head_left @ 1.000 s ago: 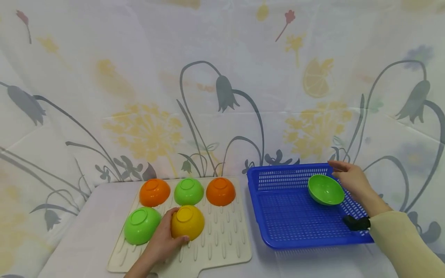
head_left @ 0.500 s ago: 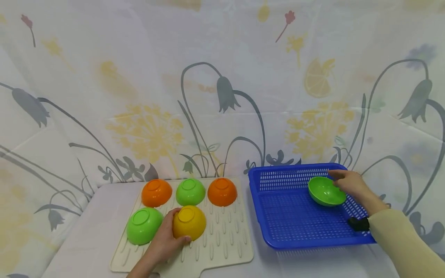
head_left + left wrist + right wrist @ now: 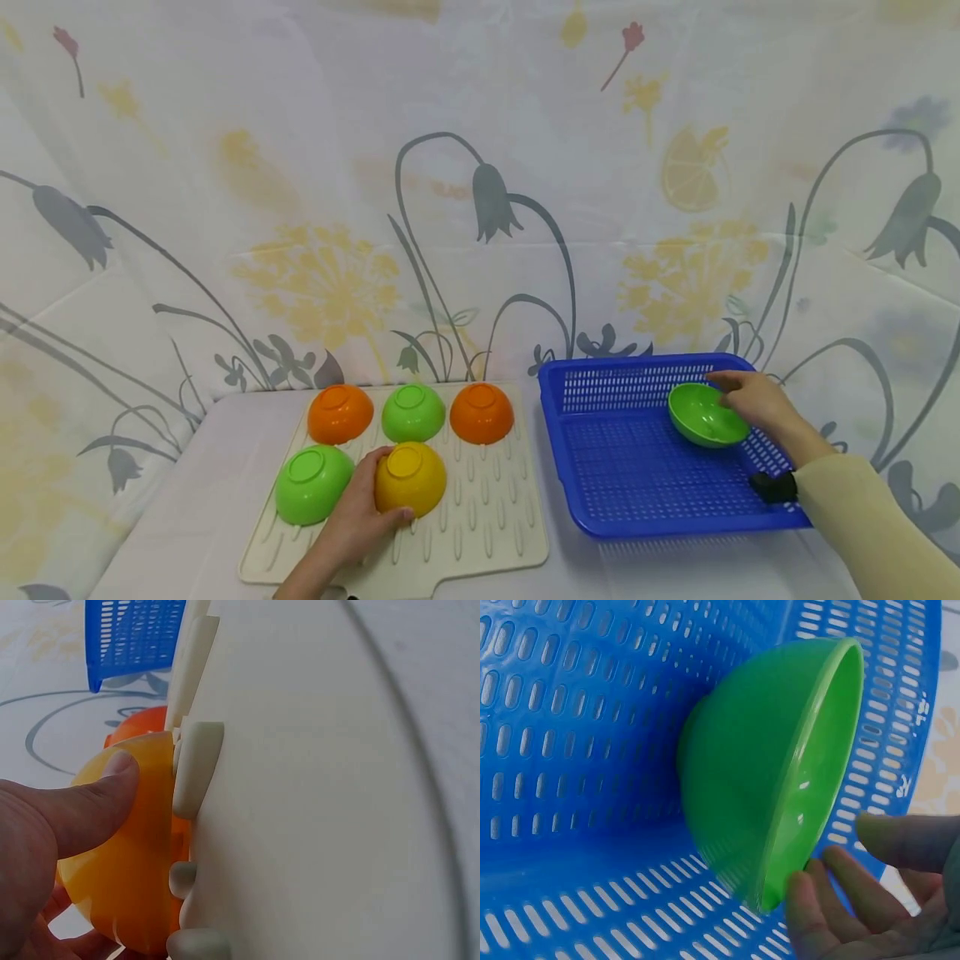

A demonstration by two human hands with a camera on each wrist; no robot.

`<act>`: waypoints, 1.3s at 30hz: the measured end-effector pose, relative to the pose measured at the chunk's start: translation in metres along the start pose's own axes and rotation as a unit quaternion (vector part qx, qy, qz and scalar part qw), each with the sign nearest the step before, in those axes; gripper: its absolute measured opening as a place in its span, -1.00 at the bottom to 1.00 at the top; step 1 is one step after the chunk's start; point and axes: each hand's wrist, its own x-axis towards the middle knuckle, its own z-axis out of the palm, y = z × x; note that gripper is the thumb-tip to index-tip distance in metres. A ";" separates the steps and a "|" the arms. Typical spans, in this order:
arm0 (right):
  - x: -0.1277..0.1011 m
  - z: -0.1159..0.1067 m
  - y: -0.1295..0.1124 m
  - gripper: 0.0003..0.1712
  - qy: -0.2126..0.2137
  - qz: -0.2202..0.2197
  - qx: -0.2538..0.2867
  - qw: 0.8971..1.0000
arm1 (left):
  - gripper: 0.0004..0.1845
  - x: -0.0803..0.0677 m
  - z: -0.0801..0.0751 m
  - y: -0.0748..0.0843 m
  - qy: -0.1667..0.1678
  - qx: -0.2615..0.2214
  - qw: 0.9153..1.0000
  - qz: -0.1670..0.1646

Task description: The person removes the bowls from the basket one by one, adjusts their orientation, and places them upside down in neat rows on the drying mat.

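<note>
There are 3 green bowls [image 3: 413, 412], 2 orange bowls [image 3: 481, 412], 1 yellow bowl [image 3: 412, 478], 1 blue basket [image 3: 622, 475] and 1 drying mat [image 3: 480, 517].

No readable text, labels or numbers anywhere

I see my two bare hands, no gloves or rings. My right hand [image 3: 753, 400] leads into a long, pale cream sleeve [image 3: 862, 525] that ends at the wrist. A small black device [image 3: 772, 487] sits strapped just below that wrist. My left hand [image 3: 352, 521] and forearm are uncovered, with no sleeve showing.
</note>
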 end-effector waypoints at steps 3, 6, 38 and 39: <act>0.001 0.000 0.002 -0.46 -0.006 -0.010 -0.017 1.000 | -0.01 -0.001 0.000 0.001 0.000 0.002 1.000 0.003; 0.002 0.001 0.004 -0.49 -0.013 -0.014 -0.018 1.000 | -0.02 -0.001 0.000 0.001 0.001 0.001 1.000 0.002; -0.011 -0.008 -0.008 -0.52 -0.120 0.020 0.054 0.991 | 0.02 0.003 -0.009 0.006 -0.010 0.037 0.999 0.000; -0.012 -0.009 -0.009 -0.52 -0.120 0.019 0.054 0.991 | 0.02 0.003 -0.009 0.006 -0.010 0.039 0.999 0.001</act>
